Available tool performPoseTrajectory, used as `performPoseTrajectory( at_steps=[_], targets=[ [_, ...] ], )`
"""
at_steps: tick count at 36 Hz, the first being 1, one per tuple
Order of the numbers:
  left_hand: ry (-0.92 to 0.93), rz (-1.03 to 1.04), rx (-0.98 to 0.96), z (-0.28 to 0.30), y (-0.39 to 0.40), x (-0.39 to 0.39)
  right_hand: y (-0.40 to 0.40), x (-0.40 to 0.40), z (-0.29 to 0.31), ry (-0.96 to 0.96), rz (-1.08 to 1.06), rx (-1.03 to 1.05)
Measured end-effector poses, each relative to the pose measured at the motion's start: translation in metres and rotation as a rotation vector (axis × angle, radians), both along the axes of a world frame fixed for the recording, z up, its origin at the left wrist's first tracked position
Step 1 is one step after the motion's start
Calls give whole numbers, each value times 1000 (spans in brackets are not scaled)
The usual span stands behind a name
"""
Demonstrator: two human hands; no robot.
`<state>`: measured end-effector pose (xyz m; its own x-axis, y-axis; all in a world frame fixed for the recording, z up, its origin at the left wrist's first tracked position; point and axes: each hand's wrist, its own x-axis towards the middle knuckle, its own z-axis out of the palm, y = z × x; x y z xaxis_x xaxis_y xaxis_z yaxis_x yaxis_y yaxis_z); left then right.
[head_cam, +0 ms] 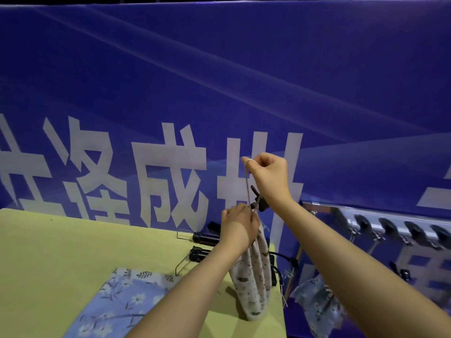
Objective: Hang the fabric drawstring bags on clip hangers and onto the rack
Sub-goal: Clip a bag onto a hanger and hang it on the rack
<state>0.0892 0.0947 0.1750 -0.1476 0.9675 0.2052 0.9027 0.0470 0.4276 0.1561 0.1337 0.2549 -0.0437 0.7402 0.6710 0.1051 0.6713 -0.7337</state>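
Both hands are raised over the table edge, with a cream bag held between them

Left hand is pinched on the gathered top of the cream printed bag, which hangs down to the yellow table; right hand is closed on the drawstring, pulled upward. A blue floral bag lies flat on the table, and black clip hangers are seen behind

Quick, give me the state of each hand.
Left hand: closed, pinching the top of the cream bag.
Right hand: closed, pulling the bag's drawstring upward.
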Motion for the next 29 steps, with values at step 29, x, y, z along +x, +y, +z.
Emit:
performPoseTrajectory(
  at_steps=[29],
  targets=[
    [94,-192,-43,8,3,103,2,124,-4,65,-214,94]
  ],
)
